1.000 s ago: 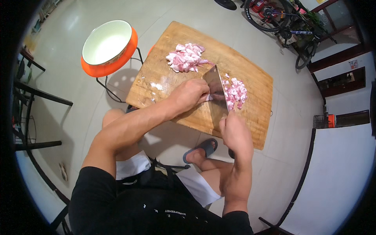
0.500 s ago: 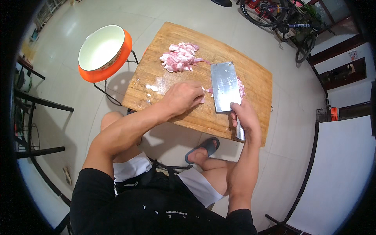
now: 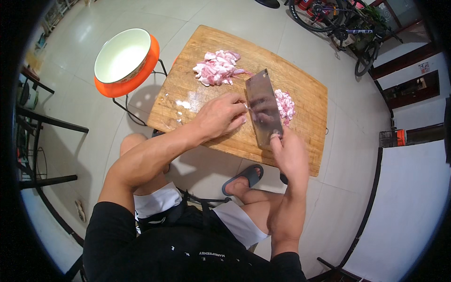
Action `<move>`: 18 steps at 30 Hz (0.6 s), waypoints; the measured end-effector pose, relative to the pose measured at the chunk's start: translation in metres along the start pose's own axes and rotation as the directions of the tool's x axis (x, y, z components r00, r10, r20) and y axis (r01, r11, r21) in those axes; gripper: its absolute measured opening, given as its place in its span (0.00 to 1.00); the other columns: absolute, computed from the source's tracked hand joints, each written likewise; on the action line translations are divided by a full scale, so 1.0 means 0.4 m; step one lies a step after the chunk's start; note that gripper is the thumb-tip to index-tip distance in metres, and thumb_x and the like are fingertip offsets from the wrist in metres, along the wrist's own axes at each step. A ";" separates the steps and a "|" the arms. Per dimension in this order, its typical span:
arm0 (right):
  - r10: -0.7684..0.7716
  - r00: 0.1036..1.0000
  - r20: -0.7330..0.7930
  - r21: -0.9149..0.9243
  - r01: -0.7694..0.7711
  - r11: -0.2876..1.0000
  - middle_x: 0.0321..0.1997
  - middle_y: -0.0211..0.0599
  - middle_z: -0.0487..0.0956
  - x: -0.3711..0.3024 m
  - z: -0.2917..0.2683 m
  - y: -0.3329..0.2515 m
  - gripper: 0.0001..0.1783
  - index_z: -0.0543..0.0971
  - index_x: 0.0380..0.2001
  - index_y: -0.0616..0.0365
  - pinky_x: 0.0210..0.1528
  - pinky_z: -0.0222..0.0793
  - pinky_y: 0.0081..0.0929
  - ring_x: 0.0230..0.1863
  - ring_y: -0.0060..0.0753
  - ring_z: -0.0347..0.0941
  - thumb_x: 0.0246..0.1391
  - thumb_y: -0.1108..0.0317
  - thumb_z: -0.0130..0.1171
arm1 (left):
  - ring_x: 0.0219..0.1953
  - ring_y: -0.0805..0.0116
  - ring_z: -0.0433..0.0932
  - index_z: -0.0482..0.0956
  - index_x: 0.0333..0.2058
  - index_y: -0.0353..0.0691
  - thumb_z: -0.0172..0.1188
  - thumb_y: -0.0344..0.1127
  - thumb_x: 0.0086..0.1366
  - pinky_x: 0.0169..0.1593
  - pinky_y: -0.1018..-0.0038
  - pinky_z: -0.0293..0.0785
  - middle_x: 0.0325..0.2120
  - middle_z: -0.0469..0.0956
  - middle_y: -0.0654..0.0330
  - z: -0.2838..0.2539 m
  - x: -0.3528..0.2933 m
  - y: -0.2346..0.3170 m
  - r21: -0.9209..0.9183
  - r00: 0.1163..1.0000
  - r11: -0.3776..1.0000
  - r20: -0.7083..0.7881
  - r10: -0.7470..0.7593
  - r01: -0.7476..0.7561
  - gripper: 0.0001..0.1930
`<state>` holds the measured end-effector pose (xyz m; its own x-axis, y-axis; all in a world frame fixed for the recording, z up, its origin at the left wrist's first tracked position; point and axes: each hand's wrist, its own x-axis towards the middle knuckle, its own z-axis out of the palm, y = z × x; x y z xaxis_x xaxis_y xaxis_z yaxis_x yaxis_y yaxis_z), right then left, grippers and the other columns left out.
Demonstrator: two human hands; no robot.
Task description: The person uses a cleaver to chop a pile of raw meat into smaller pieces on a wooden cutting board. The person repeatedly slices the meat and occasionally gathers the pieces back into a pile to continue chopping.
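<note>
My right hand (image 3: 287,149) is closed around the handle of a broad steel cleaver (image 3: 264,110), its thumb against the blade. The blade stands tilted, its edge close beside the fingertips of my left hand (image 3: 221,115). Those fingers are curled and pressed down on a small piece of raw meat (image 3: 246,107), mostly hidden under them. On the wooden cutting board (image 3: 188,61), a heap of larger pale pink meat pieces (image 3: 218,68) lies at the far left. A pile of small diced meat (image 3: 285,105) sits right of the blade.
A white enamel basin (image 3: 123,56) rests on an orange stool (image 3: 141,77) left of the board. A bicycle (image 3: 347,30) stands at the far right. My sandalled foot (image 3: 243,181) is below the board's near edge. Dark chair legs (image 3: 51,123) reach in from the left.
The cleaver has swung from lying nearly flat to a steeper tilt and shifted left toward my left fingers, uncovering more diced meat. My left hand has barely moved.
</note>
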<state>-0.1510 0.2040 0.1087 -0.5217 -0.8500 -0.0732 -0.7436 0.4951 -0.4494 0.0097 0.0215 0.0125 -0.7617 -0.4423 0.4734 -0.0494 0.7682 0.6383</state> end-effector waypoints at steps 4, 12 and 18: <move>0.036 0.999 0.001 -0.169 -0.036 0.985 0.34 0.71 0.83 -0.021 -0.005 -0.062 0.15 0.81 0.40 0.67 0.47 0.76 0.65 0.42 0.75 0.82 0.67 0.63 0.57 | 0.47 0.47 0.82 0.85 0.40 0.33 0.69 0.32 0.66 0.52 0.55 0.80 0.42 0.82 0.50 0.015 0.002 -0.010 0.011 0.999 0.999 0.005 0.032 -0.032 0.09; 0.011 0.999 0.050 -0.220 0.000 0.976 0.39 0.72 0.84 0.032 0.013 -0.076 0.17 0.81 0.42 0.70 0.51 0.76 0.67 0.46 0.76 0.82 0.69 0.63 0.54 | 0.45 0.46 0.82 0.85 0.34 0.36 0.67 0.31 0.63 0.51 0.53 0.80 0.35 0.81 0.50 0.026 0.026 0.001 -0.066 0.984 0.995 0.156 0.088 -0.079 0.05; 0.123 0.991 0.060 0.162 -0.131 0.978 0.28 0.57 0.84 0.160 0.064 0.026 0.17 0.80 0.41 0.71 0.35 0.79 0.53 0.28 0.56 0.85 0.68 0.64 0.52 | 0.45 0.47 0.81 0.85 0.40 0.38 0.70 0.32 0.65 0.51 0.55 0.79 0.39 0.81 0.53 0.028 0.009 0.010 -0.076 0.977 0.989 0.158 0.140 -0.129 0.07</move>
<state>-0.1813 0.1500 0.0764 -0.5832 -0.7918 -0.1814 -0.5910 0.5668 -0.5740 -0.0006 0.0282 0.0100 -0.8537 -0.2518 0.4557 0.0985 0.7814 0.6162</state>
